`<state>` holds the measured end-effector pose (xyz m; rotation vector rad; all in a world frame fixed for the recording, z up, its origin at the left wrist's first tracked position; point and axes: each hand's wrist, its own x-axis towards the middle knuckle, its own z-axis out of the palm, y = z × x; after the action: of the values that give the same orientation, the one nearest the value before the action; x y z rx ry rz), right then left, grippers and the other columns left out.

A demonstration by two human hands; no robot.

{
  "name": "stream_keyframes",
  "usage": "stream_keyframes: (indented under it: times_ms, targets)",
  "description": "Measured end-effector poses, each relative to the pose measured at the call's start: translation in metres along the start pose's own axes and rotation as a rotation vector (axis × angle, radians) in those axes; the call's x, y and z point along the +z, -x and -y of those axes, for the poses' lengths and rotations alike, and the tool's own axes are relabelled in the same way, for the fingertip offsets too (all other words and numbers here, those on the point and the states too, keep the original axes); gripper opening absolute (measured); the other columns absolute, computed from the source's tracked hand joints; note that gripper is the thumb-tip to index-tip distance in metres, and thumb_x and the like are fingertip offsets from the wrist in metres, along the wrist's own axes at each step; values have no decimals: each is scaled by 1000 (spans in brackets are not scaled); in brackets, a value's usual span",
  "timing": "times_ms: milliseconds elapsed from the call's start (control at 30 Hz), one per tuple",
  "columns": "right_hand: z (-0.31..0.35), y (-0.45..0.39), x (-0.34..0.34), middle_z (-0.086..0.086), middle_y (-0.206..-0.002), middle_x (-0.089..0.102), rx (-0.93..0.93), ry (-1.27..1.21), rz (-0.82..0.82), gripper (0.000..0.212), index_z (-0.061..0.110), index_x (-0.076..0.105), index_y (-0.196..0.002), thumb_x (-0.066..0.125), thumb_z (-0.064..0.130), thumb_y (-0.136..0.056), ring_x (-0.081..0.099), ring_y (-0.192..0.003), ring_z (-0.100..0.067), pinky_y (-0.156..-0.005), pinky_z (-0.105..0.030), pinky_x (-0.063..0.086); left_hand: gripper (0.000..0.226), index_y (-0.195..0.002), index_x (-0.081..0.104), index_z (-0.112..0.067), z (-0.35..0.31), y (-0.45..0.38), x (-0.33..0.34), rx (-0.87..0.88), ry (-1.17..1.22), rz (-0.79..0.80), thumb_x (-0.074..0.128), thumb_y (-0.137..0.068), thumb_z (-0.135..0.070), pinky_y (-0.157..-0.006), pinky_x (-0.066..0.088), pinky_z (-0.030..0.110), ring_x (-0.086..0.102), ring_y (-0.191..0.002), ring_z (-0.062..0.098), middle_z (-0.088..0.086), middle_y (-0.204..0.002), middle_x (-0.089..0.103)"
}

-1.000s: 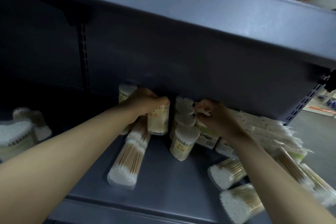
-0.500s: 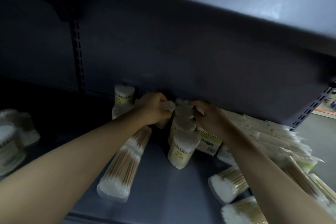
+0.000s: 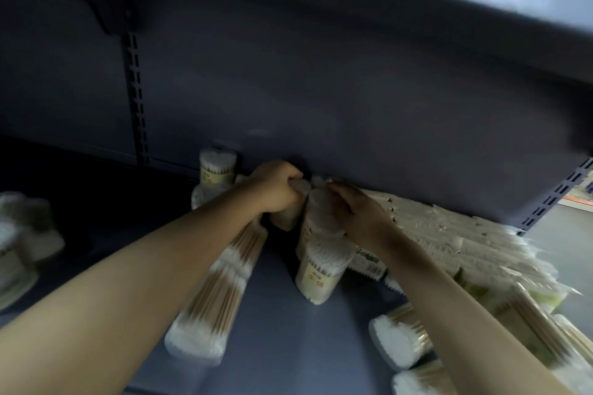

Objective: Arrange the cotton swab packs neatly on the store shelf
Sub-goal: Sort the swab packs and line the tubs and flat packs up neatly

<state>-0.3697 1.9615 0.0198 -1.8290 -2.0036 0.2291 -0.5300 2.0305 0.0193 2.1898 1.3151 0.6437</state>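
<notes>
My left hand [image 3: 277, 186] grips a cylindrical cotton swab pack [image 3: 290, 218] from above, deep on the grey shelf [image 3: 282, 340] near the back panel. Right beside it stands a row of upright swab tubs [image 3: 321, 263] with yellow labels. My right hand [image 3: 356, 212] rests against the rear tubs of that row, its fingers curved over one top; the grip is blurred. Another upright tub [image 3: 217, 167] stands further left at the back. Long swab bundles [image 3: 213, 305] lie flat under my left forearm.
A heap of flat bagged swab packs [image 3: 455, 244] fills the right side of the shelf. Two round tubs [image 3: 401, 343] lie on their sides at the front right. More tubs [image 3: 19, 250] sit blurred at the far left. The upper shelf [image 3: 417, 26] hangs low overhead.
My left hand carried its pack back and right until it sits against the row of tubs. My right hand moved left onto the rear tubs. The camera tipped down.
</notes>
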Motion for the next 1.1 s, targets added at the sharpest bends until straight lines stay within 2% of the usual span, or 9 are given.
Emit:
stream_keyframes:
  times_ms: [67, 300, 433, 567, 667, 800, 867, 1000, 1100]
  targets:
    - [0, 0, 0, -4, -148, 36, 2, -8, -3, 42, 17, 36, -141, 37, 15, -99, 35, -133, -21, -95, -13, 20, 42, -127, 55, -8, 2, -4, 1, 10, 3, -3, 62, -87, -19, -96, 39, 26, 50, -121, 22, 9, -133, 53]
    - [-1, 1, 0, -5, -146, 38, 6, -13, 5, 42, 17, 38, -140, 38, 13, -98, 37, -131, -21, -93, -15, 23, 49, -131, 52, -9, 12, -15, 2, 6, 59, -95, 65, -86, -21, -98, 33, 19, 46, -125, 20, 8, -137, 50]
    - [-1, 0, 0, -6, -144, 41, 0, -8, 11, 39, 16, 41, -138, 39, 14, -99, 40, -129, -23, -91, -16, 26, 40, -120, 61, -7, 16, -19, 8, 20, 40, -154, 68, -84, -23, -92, 35, 19, 52, -117, 22, 9, -127, 55]
    - [-2, -1, 2, -7, -142, 44, 3, -16, -4, 37, 15, 44, -135, 39, 15, -99, 43, -127, -24, -90, -16, 27, 26, -107, 69, -5, 18, -15, 13, 54, 26, -245, 69, -84, -17, -79, 30, 8, 56, -104, 21, 12, -113, 59]
    - [-3, -1, 2, -6, -139, 47, 20, -40, -22, 36, 17, 46, -134, 39, 16, -98, 45, -124, -24, -89, -17, 29, 26, -107, 68, 0, 14, -10, 16, 82, 18, -264, 66, -86, -16, -87, 33, 16, 55, -109, 27, 16, -116, 59]
    - [-2, -2, 4, -6, -138, 48, 22, -25, -42, 36, 17, 47, -133, 39, 15, -98, 46, -123, -24, -89, -17, 28, 31, -111, 66, 1, 14, -7, 16, 79, 49, -265, 65, -86, -17, -91, 29, 12, 51, -119, 25, 16, -129, 55]
    - [-2, -2, 3, -6, -139, 48, 18, -32, -47, 36, 17, 48, -133, 40, 15, -98, 45, -124, -23, -90, -16, 28, 31, -113, 66, -2, 13, -5, 14, 82, 27, -237, 64, -87, -19, -95, 29, 14, 49, -122, 24, 14, -132, 53]
    - [1, -1, 0, -9, -135, 50, -20, -43, -60, 36, 11, 51, -130, 45, 8, -95, 46, -123, -25, -91, -18, 30, 49, -115, 66, -6, 9, 4, 7, 137, -32, -215, 50, -82, -39, -103, 33, 26, 50, -122, 27, 12, -126, 59]
    - [4, -3, -2, -5, -125, 54, -45, -108, -174, 38, 12, 56, -124, 51, 0, -88, 53, -114, -24, -91, -29, 42, 37, -125, 58, -6, 6, 11, -2, 169, -61, -249, 55, -90, -18, -100, 28, 19, 48, -123, 23, 10, -131, 55]
